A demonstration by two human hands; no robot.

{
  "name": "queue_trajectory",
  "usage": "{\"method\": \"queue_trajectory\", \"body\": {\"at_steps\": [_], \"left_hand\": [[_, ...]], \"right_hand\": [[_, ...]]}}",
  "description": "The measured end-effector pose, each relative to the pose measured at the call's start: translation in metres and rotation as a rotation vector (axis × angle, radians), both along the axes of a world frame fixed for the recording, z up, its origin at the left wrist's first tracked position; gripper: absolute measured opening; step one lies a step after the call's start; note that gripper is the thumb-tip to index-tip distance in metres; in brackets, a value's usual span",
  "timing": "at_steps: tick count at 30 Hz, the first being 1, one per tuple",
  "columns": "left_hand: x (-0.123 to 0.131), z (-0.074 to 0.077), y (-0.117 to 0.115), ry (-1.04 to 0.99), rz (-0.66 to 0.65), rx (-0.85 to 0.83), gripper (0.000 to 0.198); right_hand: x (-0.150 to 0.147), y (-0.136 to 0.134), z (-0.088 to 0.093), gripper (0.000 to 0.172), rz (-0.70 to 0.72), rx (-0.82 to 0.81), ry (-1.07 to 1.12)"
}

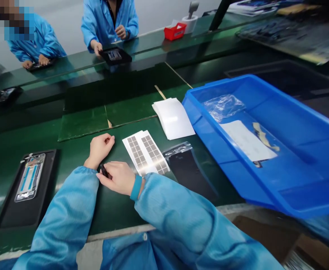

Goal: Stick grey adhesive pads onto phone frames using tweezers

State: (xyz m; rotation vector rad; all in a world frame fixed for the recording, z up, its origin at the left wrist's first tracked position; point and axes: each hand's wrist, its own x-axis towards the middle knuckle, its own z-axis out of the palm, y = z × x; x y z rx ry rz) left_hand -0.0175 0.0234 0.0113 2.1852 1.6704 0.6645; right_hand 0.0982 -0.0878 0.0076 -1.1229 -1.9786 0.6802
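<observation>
Blue-sleeved, the person's right hand (116, 178) has its grip clamped on a small black piece (104, 171) at lower centre, just beside the left hand (99, 150), its grip curled together. A sheet of grey square pads (146, 153) lies just right of both on the green surface (68, 157); a black tray (9, 202) holding a phone frame (30, 177) sits at left.

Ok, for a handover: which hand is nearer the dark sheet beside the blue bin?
The right hand, holding a small dark object, is nearer: left of the dark sheet, apart from it, a sheet of gray pads between. The left hand lies farther left.
</observation>
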Motion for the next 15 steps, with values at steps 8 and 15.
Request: {"method": "queue_trajectory", "body": {"at_steps": [8,15], "left_hand": [[0.0028,0.0017,-0.001,0.023,-0.008,0.003,0.034],[0.0023,0.0002,-0.0027,0.058,-0.005,0.005,0.034]], "right_hand": [[0.0011,0.0036,-0.007,0.023,0.033,-0.07,0.097],[-0.0009,0.0035,-0.0043,0.023,0.011,-0.121,0.076]]}}
